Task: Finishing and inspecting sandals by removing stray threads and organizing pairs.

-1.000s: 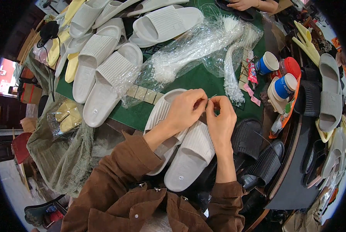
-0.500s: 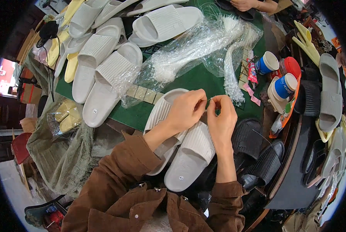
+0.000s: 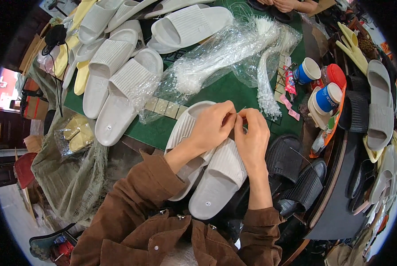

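Over a pair of grey slide slippers, my left hand (image 3: pixel 212 126) and my right hand (image 3: pixel 254 139) meet fingertip to fingertip, both pinching. Whatever they hold is tiny and mostly hidden; a thin pale strand shows faintly by the right fingertips. Beneath my wrists lie the left slipper (image 3: pixel 183 131) and the right slipper (image 3: pixel 212 196), toes toward me, straps partly covered by my hands. Beyond them, a clear plastic bag (image 3: pixel 225 62) holds bundles of thin white plastic strands. One loose bundle (image 3: pixel 265 86) of these strands fans out on the green tabletop (image 3: pixel 152 131).
More grey slippers (image 3: pixel 129 84) and yellow ones (image 3: pixel 81 76) crowd the left. Black slippers (image 3: pixel 285 159) lie at my right, near paper cups (image 3: pixel 327 98) and a red-lidded jar (image 3: pixel 335 76). Another person's hands (image 3: pixel 285 4) show at the far edge.
My right hand has shifted slightly left, and its fingertips now touch those of my left hand. The other person's hands have moved a little. The slippers have stayed put.
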Demonstrator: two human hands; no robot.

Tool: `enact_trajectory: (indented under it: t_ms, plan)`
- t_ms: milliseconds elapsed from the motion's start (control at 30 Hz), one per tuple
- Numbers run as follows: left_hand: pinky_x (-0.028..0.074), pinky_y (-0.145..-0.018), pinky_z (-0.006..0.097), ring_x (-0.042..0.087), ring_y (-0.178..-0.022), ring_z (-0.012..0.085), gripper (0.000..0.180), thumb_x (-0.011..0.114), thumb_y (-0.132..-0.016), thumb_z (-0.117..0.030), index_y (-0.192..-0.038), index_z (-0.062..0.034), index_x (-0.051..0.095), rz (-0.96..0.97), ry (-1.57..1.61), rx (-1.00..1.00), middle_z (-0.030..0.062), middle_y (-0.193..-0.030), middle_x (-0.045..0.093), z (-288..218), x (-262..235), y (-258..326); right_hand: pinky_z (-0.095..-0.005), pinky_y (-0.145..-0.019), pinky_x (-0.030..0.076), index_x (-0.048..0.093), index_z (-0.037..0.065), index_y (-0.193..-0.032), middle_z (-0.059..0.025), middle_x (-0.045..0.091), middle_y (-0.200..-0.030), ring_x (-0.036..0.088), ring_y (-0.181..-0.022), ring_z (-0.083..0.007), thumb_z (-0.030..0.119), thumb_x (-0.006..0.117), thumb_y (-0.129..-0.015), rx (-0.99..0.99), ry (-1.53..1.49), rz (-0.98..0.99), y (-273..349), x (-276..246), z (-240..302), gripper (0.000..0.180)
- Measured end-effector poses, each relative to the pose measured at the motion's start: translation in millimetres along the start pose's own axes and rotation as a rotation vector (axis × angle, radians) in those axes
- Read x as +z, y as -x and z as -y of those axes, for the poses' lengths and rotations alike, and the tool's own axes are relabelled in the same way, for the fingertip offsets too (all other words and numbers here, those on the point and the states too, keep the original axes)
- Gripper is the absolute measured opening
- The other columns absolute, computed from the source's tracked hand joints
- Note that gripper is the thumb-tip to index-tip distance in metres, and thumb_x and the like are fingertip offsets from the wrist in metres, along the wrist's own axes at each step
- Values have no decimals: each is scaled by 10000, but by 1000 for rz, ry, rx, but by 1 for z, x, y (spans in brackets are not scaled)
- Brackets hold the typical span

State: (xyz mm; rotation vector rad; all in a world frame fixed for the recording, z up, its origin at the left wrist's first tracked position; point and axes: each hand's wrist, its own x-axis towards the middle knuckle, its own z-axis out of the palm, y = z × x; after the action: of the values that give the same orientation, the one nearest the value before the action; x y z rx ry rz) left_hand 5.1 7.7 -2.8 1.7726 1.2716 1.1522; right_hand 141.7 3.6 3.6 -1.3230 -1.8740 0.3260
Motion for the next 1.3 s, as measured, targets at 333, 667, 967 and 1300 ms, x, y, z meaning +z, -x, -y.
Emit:
enact_trajectory:
  t_ms: [333, 667, 967, 1300]
  plan:
    - [419, -589, 419, 556, -671, 346, 83, 598, -803, -52, -803, -16, 523, 33, -33, 49, 154, -705, 554, 0, 0, -1, -404, -656, 457, 548, 31, -820, -112, 581, -751, 588, -704, -303, 8, 642, -791, 178, -29, -52, 2, -1, -3, 101]
    - [418, -594, 430, 556, -682, 360, 78, 585, -804, -41, -810, -10, 514, 36, -30, -1, 169, -722, 556, 0, -1, -1, -411, -657, 454, 537, 24, -828, -119, 570, -754, 581, -709, -304, 5, 628, -798, 127, -40, -60, 2, 3, -5, 98]
    - [410, -553, 341, 541, -611, 252, 41, 573, -826, -6, -830, 14, 537, 29, -33, 57, 143, -707, 555, 1, -1, 0, -415, -684, 450, 542, 27, -831, -124, 566, -777, 576, -750, -319, 1, 610, -808, 112, -15, -42, 1, 1, -4, 77]
    - [390, -526, 311, 487, -555, 188, 48, 570, -825, -1, -807, 17, 530, 34, 1, -6, 103, -651, 521, 3, 1, 0, -419, -672, 451, 542, 34, -841, -115, 574, -782, 581, -740, -317, -4, 622, -792, 109, -13, -68, 2, 1, -4, 102]
